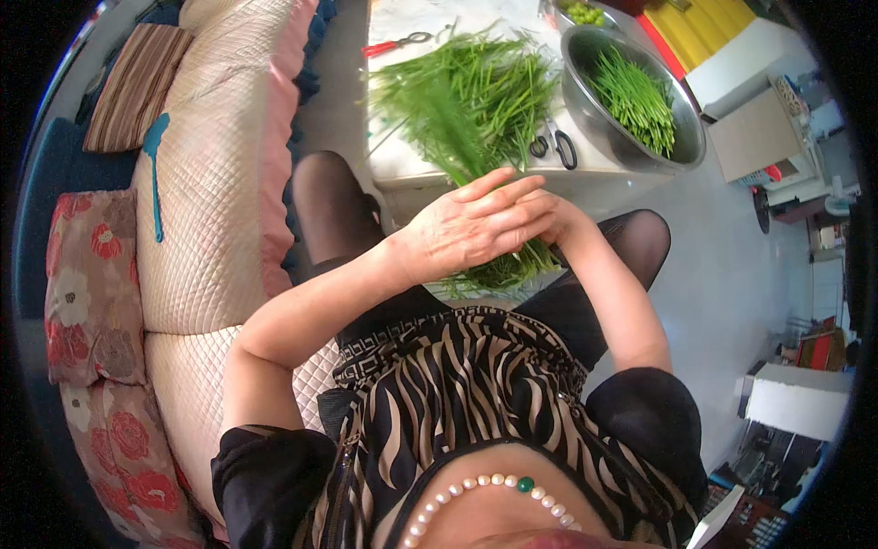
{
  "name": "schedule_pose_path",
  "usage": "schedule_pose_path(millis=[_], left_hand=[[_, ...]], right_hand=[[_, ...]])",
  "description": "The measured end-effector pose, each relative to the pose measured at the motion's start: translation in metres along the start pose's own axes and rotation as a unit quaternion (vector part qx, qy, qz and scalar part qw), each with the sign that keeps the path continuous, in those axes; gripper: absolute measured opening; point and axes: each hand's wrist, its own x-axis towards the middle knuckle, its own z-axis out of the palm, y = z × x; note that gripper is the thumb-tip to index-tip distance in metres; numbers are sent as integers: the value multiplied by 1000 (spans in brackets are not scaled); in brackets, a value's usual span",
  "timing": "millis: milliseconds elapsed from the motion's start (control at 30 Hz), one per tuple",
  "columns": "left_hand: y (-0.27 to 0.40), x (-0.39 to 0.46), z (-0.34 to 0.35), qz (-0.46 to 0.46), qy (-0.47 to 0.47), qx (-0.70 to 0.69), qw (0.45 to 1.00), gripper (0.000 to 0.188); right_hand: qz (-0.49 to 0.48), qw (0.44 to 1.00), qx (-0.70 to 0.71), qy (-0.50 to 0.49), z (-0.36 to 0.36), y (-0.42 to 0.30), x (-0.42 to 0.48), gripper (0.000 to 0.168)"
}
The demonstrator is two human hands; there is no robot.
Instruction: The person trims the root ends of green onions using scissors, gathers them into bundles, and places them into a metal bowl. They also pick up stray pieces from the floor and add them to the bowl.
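My left hand [456, 230] lies back-up with its fingers stretched across a bunch of long green chives [456, 147], which comes out blurred beyond the fingers towards the table. The left thumb is hidden. Close against those fingers is my right hand [564, 218], its fingertips mostly covered, so its grip does not show. Below both hands, more loose green leaves [504, 274] lie between my knees. A spread heap of chives [511, 89] covers much of the white tabletop [384, 154]. Black-handled scissors [564, 147] rest near the table's front edge, beside the heap.
A large metal basin [583, 120] at the table's right holds a neat bunch of chives [634, 103]. Behind it stands a bowl of green fruit [583, 14]. Another pair of scissors [396, 45] with red on it lies back left. A quilted sofa [206, 206] runs along my left.
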Motion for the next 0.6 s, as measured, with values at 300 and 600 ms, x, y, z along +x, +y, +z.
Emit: schedule_pose_path(millis=[300,600], left_hand=[[1,6,40,-93,-140,-71,983,84],[-10,-16,43,-233,-211,-157,936,78]], right_hand=[[91,981,6,-171,-18,29,17,22],[65,962,49,-261,-53,31,11,39]])
